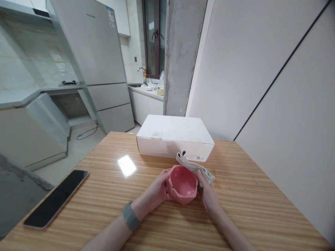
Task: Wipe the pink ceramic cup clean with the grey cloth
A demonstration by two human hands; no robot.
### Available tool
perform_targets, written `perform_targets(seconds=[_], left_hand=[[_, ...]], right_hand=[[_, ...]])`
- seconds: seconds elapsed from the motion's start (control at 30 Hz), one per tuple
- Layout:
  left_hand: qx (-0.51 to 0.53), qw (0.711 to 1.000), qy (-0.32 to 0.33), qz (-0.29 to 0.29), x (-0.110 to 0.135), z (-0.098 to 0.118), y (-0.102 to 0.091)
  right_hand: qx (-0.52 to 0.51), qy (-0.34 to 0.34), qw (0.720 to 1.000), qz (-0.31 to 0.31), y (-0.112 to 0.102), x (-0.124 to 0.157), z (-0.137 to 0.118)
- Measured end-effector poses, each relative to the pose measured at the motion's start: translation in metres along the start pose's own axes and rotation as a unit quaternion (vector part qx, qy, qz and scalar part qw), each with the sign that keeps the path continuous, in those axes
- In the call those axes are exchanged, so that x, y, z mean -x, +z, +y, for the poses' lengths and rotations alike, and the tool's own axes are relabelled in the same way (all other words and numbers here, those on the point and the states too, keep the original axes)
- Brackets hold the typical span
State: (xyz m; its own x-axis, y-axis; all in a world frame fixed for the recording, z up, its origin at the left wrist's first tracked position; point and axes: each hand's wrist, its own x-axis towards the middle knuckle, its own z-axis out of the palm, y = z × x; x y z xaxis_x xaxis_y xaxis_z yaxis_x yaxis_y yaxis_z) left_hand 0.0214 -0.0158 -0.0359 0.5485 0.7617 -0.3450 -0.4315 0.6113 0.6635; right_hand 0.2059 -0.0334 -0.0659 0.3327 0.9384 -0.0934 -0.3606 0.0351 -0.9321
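A pink bowl (184, 184) with a notched, angular rim is tilted so that its inside faces me. My left hand (160, 186) grips its left side, thumb near the rim and fingers underneath. At the bowl's right side, my right hand (206, 190) is closed on a folded grey cloth (195, 166). The cloth lies against the bowl's right and far side, and its looped end rises in front of the white box. The fingers of my right hand are partly hidden behind bowl and cloth.
A white cardboard box (175, 129) stands on the wooden table (104, 209) just beyond the bowl. Near the table's left edge lies a dark-screened phone (56, 198). A white wall (274, 115) runs along the right; a fridge (91, 45) and sink counter are behind.
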Motion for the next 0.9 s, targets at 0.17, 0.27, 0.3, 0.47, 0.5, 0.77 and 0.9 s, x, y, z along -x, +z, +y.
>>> perform_targets(seconds=[0.17,0.27,0.3,0.47,0.5,0.77,0.9], left_hand=[[-0.050,0.999,0.002,-0.013,0.001,0.005,-0.005],[-0.092,0.995,0.013,-0.022,0.004,0.011,-0.004],[-0.101,0.994,0.017,-0.026,0.005,0.012,-0.003],[-0.099,0.995,0.027,-0.009,0.004,0.009,-0.002],[-0.091,0.995,0.027,0.001,0.003,0.008,-0.003],[-0.007,0.997,-0.012,0.070,-0.006,0.002,-0.006],[0.033,0.994,-0.011,0.100,-0.006,-0.001,0.000]], right_hand=[[-0.005,0.007,1.000,-0.012,-0.003,-0.001,0.002],[-0.008,0.017,1.000,-0.011,-0.002,-0.001,0.001],[-0.006,0.018,1.000,-0.010,-0.001,-0.001,0.001],[-0.002,0.009,1.000,-0.009,0.002,0.002,-0.003],[-0.005,0.011,1.000,-0.016,0.003,0.002,-0.003],[-0.030,0.025,0.999,-0.015,0.011,0.004,-0.007],[-0.028,0.014,0.999,-0.021,0.011,0.004,-0.008]])
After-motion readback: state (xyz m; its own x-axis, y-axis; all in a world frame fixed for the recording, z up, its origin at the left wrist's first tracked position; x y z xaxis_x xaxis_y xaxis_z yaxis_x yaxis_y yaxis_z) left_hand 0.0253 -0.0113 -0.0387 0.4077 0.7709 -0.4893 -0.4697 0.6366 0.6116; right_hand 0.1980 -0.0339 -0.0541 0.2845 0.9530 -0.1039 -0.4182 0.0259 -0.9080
